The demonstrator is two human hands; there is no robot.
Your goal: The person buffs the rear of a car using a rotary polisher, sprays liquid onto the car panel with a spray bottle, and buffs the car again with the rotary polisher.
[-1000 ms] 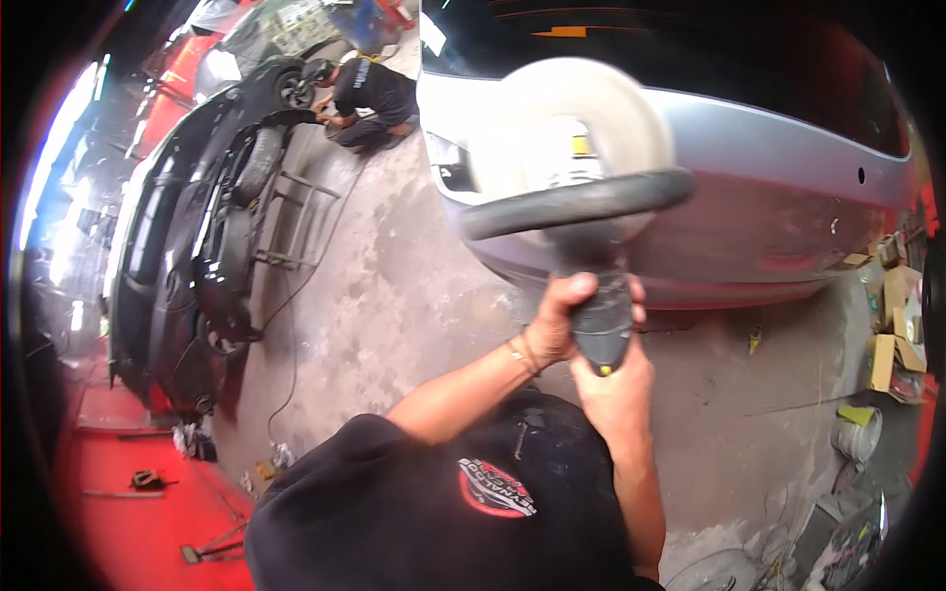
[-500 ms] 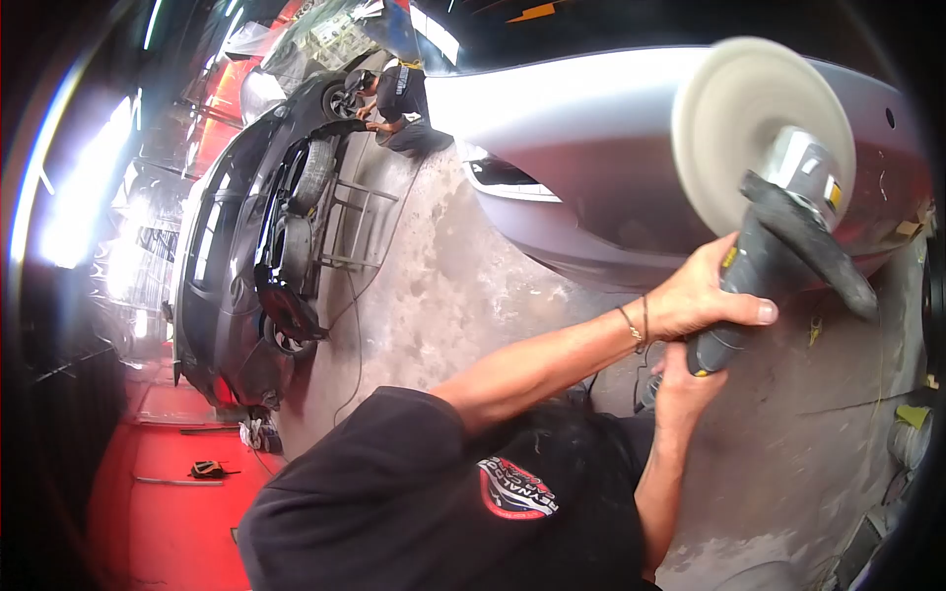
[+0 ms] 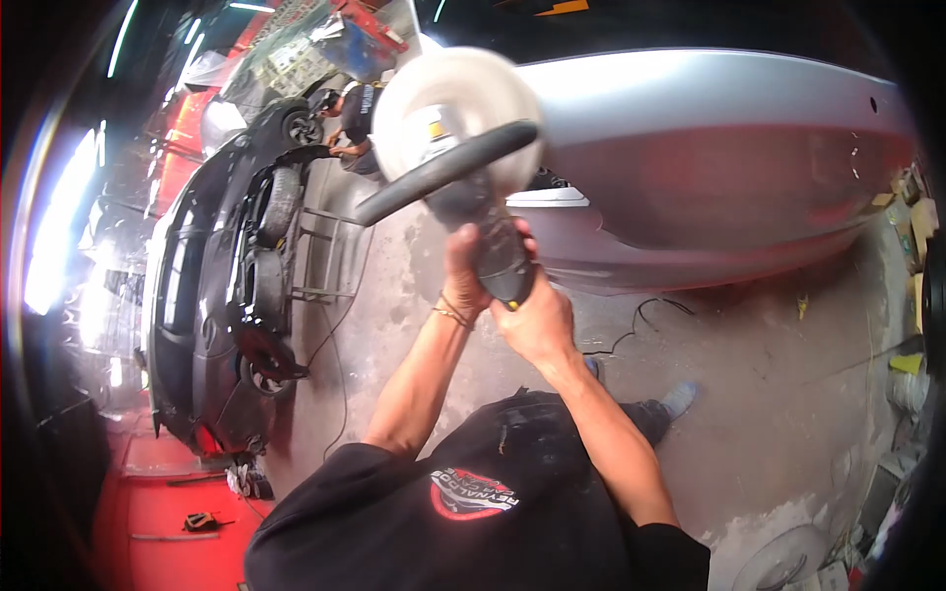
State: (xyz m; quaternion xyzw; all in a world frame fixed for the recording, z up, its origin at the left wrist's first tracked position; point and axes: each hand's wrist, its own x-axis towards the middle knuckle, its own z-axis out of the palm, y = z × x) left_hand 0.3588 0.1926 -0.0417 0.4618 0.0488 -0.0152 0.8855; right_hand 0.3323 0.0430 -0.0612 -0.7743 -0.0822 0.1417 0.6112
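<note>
The left hand point(image 3: 465, 283) and right hand point(image 3: 541, 320) have their fingers wrapped around the rotary polisher point(image 3: 501, 258) at upper centre. Its pale pad point(image 3: 493, 89) overlaps the silver car body point(image 3: 709, 148), upper right; contact cannot be told.

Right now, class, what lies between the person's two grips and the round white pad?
In the head view, a dark tool neck and black bar handle separate the left grip and right grip from the white pad.
</note>
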